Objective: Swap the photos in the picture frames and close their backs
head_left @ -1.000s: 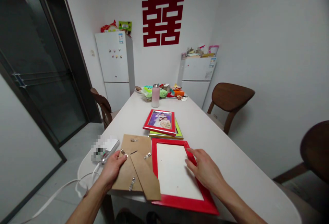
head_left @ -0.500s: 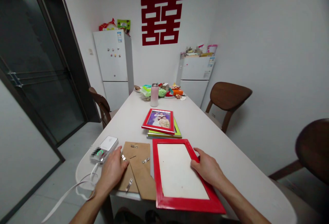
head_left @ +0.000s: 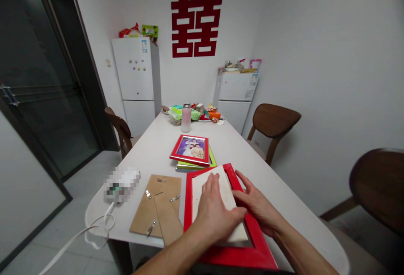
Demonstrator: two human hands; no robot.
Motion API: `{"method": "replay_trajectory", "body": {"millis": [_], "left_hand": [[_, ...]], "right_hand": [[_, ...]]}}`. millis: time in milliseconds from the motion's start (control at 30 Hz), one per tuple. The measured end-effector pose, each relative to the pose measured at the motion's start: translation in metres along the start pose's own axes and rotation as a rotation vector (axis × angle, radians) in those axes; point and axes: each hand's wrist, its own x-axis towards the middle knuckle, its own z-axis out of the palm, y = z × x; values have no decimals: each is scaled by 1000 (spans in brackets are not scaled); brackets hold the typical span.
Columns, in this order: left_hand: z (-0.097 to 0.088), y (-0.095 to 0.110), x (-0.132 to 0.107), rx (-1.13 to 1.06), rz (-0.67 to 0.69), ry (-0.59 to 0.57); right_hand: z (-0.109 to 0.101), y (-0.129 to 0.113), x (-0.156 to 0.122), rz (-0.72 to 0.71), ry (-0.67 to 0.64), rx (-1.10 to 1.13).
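A red picture frame (head_left: 188, 191) lies in front of me at the near edge of the table, with a white board (head_left: 198, 182) in its opening. The board sits askew, its edges out of line with the frame. My left hand (head_left: 216, 210) rests across the board, fingers stretched and thumb apart towards its right edge. At the frame's right side, my right hand (head_left: 259, 205) grips the rim, its thumb by the board's edge; some of its fingers are hidden. To the left lies a brown backing board (head_left: 143, 207) with metal clips and a folded-down stand.
Beyond the frame, a smaller red photo frame (head_left: 206, 151) lies on a green frame (head_left: 212, 157). A pink bottle (head_left: 186, 119) and piled packets (head_left: 202, 115) stand at the far end. A white cable (head_left: 109, 220) trails off the left edge. Wooden chairs (head_left: 276, 119) flank the table.
My left hand has moved right, from the brown backing onto the white board. The white board has turned askew in the red frame. My right hand stays at the frame's right side.
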Motion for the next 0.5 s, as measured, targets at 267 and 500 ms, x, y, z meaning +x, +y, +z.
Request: {"method": "replay_trajectory", "body": {"millis": [267,500], "left_hand": [[-68,-15,9,-321,-120,187],[-100,-80,-6,-291,-280,216]], "right_hand": [[-26,25,23,-55,180,-520],[-43,45,39,-179,337,-1137]]}}
